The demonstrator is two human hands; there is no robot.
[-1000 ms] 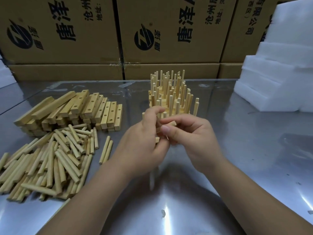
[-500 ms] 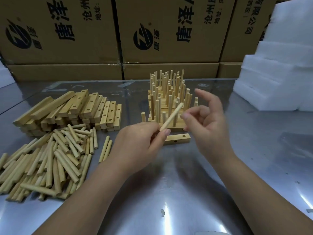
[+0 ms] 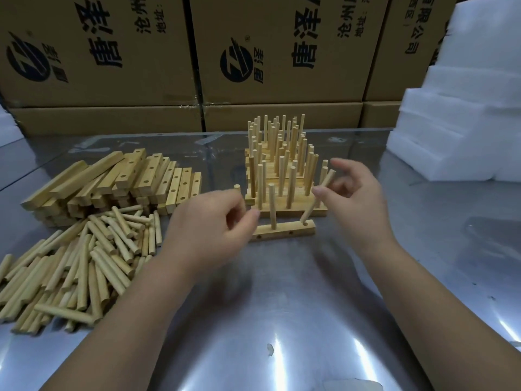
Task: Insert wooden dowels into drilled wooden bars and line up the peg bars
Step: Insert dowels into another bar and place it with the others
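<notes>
Right hand [image 3: 355,198]: pinching a tilted dowel [image 3: 310,211] between thumb and forefinger, the other fingers spreading loose.
Dowel: leaning to the right, its lower end meeting the right-hand hole of the bar [image 3: 287,230].
Bar: lying flat on the table [image 3: 282,320] just in front of the peg bars [image 3: 282,170], one peg [image 3: 271,206] already standing upright in it.
Left hand [image 3: 217,224]: hovering just left of the bar, fingers curling loosely, gripping nothing that shows (it is blurred).
Peg bars: standing in close rows, pegs pointing up.
Loose dowels [image 3: 79,263]: lying heaped at left, near stacked drilled bars [image 3: 118,182].
Behind: boxes [image 3: 112,52] and foam [image 3: 465,108] lining the far edge.
</notes>
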